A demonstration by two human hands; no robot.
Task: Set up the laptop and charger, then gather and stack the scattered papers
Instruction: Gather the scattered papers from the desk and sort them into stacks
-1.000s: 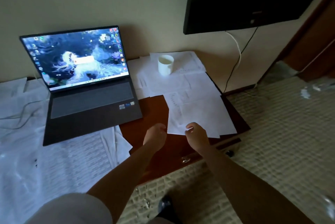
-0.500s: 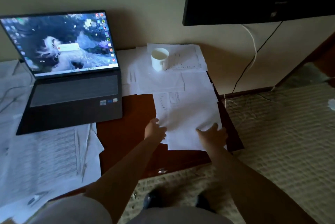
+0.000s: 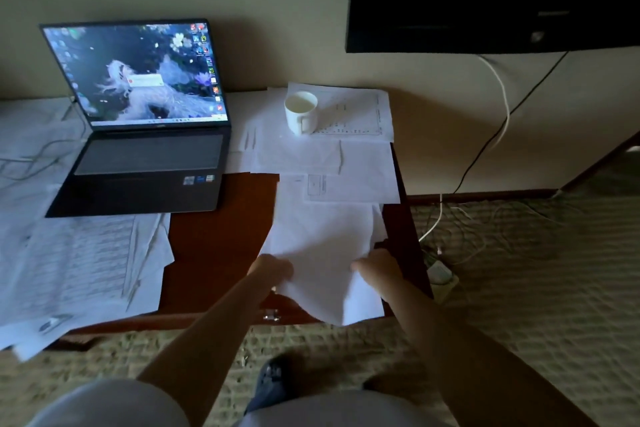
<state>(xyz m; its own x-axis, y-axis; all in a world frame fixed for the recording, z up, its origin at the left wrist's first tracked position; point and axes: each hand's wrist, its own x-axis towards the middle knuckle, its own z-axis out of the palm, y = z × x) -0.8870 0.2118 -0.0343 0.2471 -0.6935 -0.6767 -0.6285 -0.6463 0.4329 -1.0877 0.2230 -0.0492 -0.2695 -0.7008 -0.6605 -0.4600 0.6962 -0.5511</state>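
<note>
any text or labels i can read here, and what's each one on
None can be read.
Laptop screen icons, popup and palm-rest stickers: too small and blurred.
Printed sheet under the white mug: rows of print, illegible.
Paper with boxed diagram: illegible.
Papers left: blurred lines.

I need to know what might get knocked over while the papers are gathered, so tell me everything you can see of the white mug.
The white mug is small, plain and cylindrical, and looks ceramic. Its handle faces the camera, slightly to the right. It stands upright at the back of the desk, near the wall, to the right of the open laptop. It rests on a printed sheet in the spread of papers. The inside looks pale; whether it holds anything cannot be told. Neither hand touches it.
</note>
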